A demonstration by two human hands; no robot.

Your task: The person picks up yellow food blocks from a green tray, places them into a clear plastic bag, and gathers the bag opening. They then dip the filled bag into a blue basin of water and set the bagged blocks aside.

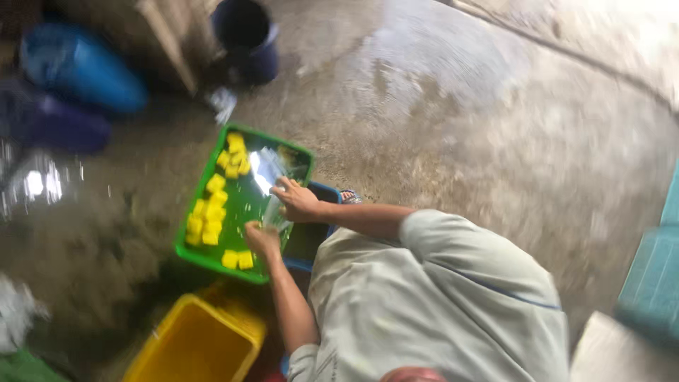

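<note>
A green tray (194, 253) holds several yellow cube-like pieces (212, 212) along its left side and at its near corner. My right hand (297, 201) reaches over the tray's right part and grips a clear plastic bag (272, 212). My left hand (262, 238) is just below it, closed on the bag's lower end at the tray's near edge. More shiny clear plastic (265, 168) lies in the tray beyond my right hand. The frame is blurred, so the finger positions are hard to make out.
The tray rests partly on a blue tub (305, 263). A yellow crate (191, 346) stands at the lower left. On the wet concrete floor are a dark blue bucket (247, 39), a blue bundle (81, 67), a purple one (60, 126) and a teal crate (654, 283).
</note>
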